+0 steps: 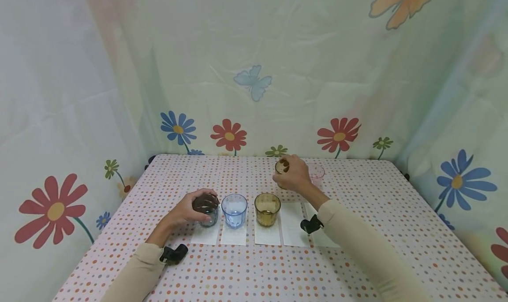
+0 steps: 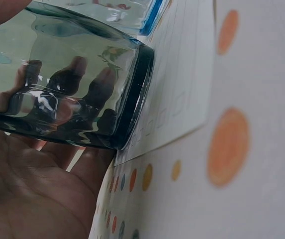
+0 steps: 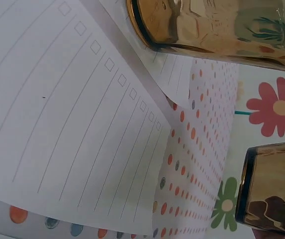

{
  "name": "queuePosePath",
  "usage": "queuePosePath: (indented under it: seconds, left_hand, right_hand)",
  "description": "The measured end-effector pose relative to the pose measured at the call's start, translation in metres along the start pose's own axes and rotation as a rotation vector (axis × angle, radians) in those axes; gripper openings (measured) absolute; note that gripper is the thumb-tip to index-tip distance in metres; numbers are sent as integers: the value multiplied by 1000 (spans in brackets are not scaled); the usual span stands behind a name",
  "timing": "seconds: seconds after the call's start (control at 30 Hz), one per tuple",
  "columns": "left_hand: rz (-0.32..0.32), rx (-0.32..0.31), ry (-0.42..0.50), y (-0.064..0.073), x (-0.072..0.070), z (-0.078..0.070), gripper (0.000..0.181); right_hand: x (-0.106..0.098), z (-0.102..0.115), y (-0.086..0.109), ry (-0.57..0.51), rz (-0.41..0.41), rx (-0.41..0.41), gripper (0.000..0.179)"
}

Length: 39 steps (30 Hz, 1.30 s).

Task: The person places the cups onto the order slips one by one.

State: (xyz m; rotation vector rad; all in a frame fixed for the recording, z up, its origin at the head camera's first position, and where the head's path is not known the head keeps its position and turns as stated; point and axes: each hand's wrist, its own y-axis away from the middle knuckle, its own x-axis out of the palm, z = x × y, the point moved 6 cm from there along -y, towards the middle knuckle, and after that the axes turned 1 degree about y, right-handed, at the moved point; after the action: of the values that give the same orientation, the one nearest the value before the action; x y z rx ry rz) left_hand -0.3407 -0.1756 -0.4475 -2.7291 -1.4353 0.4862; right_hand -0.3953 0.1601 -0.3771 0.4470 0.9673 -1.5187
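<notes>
At the left of a row, my left hand (image 1: 183,210) grips a dark blue-grey glass (image 2: 77,79), fingers curled around its far side. The glass stands on a paper sheet. Beside it stand a light blue glass (image 1: 234,212) and an amber glass (image 1: 267,212). Farther back, my right hand (image 1: 296,175) holds a brown glass (image 3: 274,186) between thumb and fingers. In the right wrist view its base shows against the backdrop, so it appears raised off the table. A pale pink glass (image 1: 317,171) stands behind the right hand, partly hidden by it.
Lined paper sheets (image 1: 293,227) lie side by side under and right of the front glasses. The table wears a dotted cloth (image 1: 238,271). A flowered curtain (image 1: 190,64) rises behind the table and along both sides.
</notes>
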Motion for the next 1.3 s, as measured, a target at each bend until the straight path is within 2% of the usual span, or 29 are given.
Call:
queuePosePath:
  seconds: [0.17, 0.5, 0.7, 1.1, 1.3]
  left_hand:
    - [4, 14, -12, -1, -1, 0, 73]
    - [2, -5, -4, -2, 0, -3, 74]
    - [2, -10, -3, -2, 1, -2, 74]
    - [-7, 6, -21, 1, 2, 0, 73]
    - [1, 10, -18, 0, 1, 0, 72]
  right_hand:
    - [-3, 1, 3, -17, -6, -28, 58]
    - [-7, 1, 9, -45, -2, -58, 55]
    - [-9, -3, 20, -40, -6, -81, 61]
    - [-1, -4, 33, -23, 22, -85, 61]
    - [-6, -3, 41, -32, 19, -145, 56]
